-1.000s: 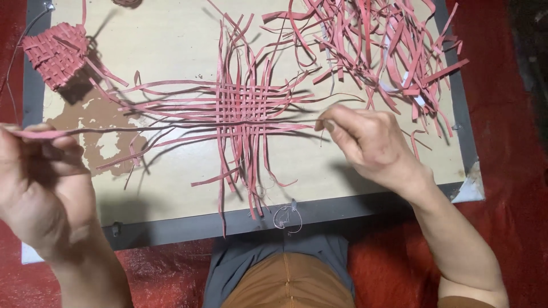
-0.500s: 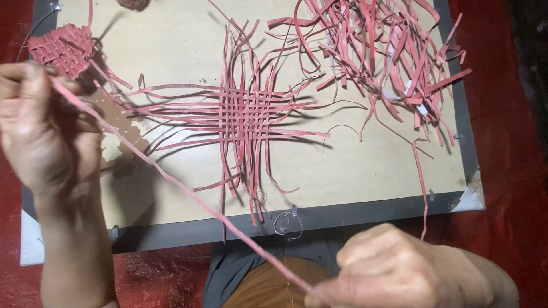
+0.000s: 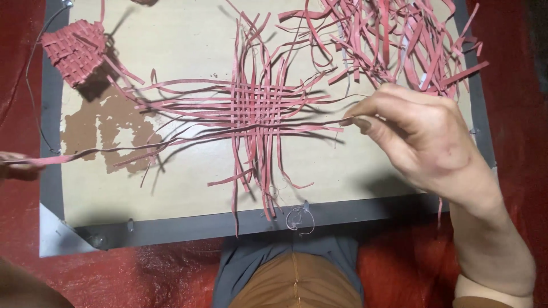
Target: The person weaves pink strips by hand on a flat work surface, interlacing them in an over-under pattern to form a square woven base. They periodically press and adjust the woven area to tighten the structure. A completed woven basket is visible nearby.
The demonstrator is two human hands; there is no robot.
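Our right hand (image 3: 422, 140) back up from lap to beside woven mat (image 3: 257, 105); our left hand (image 3: 17, 168) slid off to left edge; strip (image 3: 171, 140) between them now lies level across mat, no longer slanting down
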